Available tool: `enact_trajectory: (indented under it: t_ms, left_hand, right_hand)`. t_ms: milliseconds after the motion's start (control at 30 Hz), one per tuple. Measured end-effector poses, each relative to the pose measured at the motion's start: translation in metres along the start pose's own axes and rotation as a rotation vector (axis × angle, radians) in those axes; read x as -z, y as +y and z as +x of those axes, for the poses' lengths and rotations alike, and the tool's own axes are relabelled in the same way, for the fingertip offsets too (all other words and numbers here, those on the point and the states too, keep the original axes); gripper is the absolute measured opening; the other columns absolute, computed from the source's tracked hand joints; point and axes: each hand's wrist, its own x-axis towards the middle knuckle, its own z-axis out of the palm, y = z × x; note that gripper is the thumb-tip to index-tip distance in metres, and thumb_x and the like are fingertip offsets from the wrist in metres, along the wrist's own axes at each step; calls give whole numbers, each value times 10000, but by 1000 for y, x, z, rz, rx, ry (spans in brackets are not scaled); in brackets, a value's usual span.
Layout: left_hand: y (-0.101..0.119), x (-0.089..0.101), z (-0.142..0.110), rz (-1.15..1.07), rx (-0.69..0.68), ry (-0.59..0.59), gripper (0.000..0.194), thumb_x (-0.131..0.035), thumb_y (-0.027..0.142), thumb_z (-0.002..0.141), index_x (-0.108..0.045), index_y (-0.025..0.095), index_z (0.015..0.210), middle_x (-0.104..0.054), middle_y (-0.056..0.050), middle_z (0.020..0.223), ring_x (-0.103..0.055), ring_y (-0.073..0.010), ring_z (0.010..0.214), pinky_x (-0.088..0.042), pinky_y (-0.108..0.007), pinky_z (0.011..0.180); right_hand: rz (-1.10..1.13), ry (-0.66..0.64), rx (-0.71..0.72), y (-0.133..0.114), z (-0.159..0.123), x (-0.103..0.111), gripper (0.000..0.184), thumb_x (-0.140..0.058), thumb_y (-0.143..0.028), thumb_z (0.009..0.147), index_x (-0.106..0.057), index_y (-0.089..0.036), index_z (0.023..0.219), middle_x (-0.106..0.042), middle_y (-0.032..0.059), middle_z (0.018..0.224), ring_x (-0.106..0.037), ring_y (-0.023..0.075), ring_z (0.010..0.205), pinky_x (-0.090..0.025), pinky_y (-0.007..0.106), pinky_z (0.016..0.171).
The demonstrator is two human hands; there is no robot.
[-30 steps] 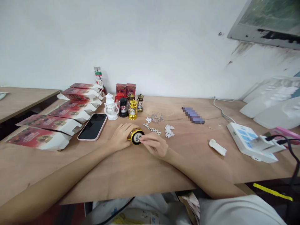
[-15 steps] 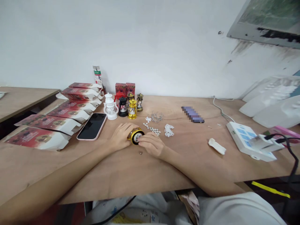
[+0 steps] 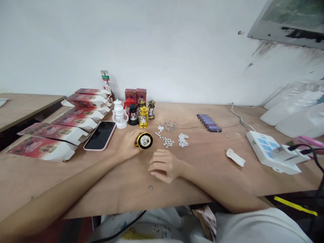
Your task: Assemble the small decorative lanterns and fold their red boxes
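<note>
My left hand is closed around a small gold lantern. The lantern lies tipped over, so its round black-rimmed base with a pale centre faces me. Lower and to the right, my right hand hovers apart from the lantern, fingers loosely bent, thumb away from them, and nothing visible in it. Between that hand and the table's front edge lies a tiny round silvery piece, too small to name. Beyond the hands lie several small white discs, white flat parts and a heap of thin metal wire pieces.
Small lanterns in white, black, gold and bronze stand at the back. Flattened red boxes and a phone are on the left. A second phone and a power strip lie right.
My right hand has left the lantern's base and drawn back toward me. The tiny silvery piece now lies closer to the front edge. The lantern's base is fully exposed.
</note>
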Motion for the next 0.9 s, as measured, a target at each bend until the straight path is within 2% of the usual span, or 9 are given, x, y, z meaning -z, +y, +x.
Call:
enact_trajectory:
  t_ms: [100, 167, 233, 300, 400, 467, 567, 700, 900]
  left_hand:
    - [0, 0, 0, -3, 0, -3, 386, -529, 103, 704, -505, 170, 1084, -617, -85, 1125, -568, -244, 1046, -455, -383, 899]
    - [-1, 0, 0, -8, -16, 2, 384, -532, 110, 702, -507, 172, 1081, -618, -78, 1125, -569, -243, 1048, -452, -382, 903]
    - [-2, -1, 0, -9, -31, 10, 381, -541, 125, 695, -514, 181, 1071, -626, -67, 1109, -576, -239, 1038, -452, -378, 894]
    - [-2, -2, 0, -2, -46, 11, 383, -542, 130, 692, -519, 189, 1070, -635, -58, 1086, -584, -232, 1024, -453, -367, 876]
    - [-2, -2, 0, 23, -88, -18, 391, -535, 124, 698, -515, 195, 1081, -643, -55, 1072, -593, -222, 1012, -445, -354, 859]
    - [-1, -2, -1, 46, -121, -46, 389, -537, 128, 702, -513, 196, 1084, -646, -58, 1069, -596, -222, 1007, -437, -351, 848]
    - [0, -2, -2, 65, -153, -74, 388, -555, 146, 706, -511, 198, 1087, -644, -61, 1078, -595, -223, 1008, -426, -343, 840]
    - [2, -4, -3, 65, -152, -86, 377, -577, 174, 715, -514, 205, 1085, -645, -56, 1079, -594, -219, 1003, -419, -332, 837]
    - [11, -7, -5, 46, -154, -129, 359, -568, 185, 732, -519, 207, 1088, -642, -61, 1076, -588, -221, 1010, -412, -339, 860]
  right_hand:
    - [155, -194, -54, -11, 3, 0, 147, -618, -339, 828, -621, -193, 850, -641, 21, 793, -555, 128, 689, -434, 269, 636]
    - [225, -277, -104, -15, 4, -1, 161, -672, -348, 798, -643, -202, 857, -637, 19, 832, -568, 116, 715, -453, 255, 699]
    - [276, -310, -150, -15, 4, -4, 100, -680, -297, 801, -648, -202, 798, -636, 10, 802, -579, 105, 716, -461, 241, 736]
    - [312, -303, -180, -13, 3, -7, 121, -647, -254, 833, -634, -187, 733, -633, 1, 728, -584, 97, 688, -467, 219, 709]
    - [272, -177, -164, -8, 3, -9, 198, -574, -261, 888, -621, -161, 723, -634, 13, 676, -587, 99, 653, -475, 207, 640]
    - [178, -1, -149, -6, 3, -8, 202, -541, -250, 907, -620, -154, 747, -654, 29, 692, -598, 106, 665, -489, 221, 646]
    - [8, 228, -168, -3, 2, -3, 149, -501, -126, 908, -631, -149, 838, -694, 59, 771, -623, 122, 723, -508, 258, 681]
    - [-170, 356, -152, 1, 1, 0, 186, -496, -48, 877, -637, -159, 929, -710, 66, 800, -617, 136, 716, -521, 272, 639]
    - [-236, 458, -100, 2, 4, -2, 146, -541, -85, 868, -646, -183, 843, -711, 31, 737, -616, 131, 692, -534, 265, 614]
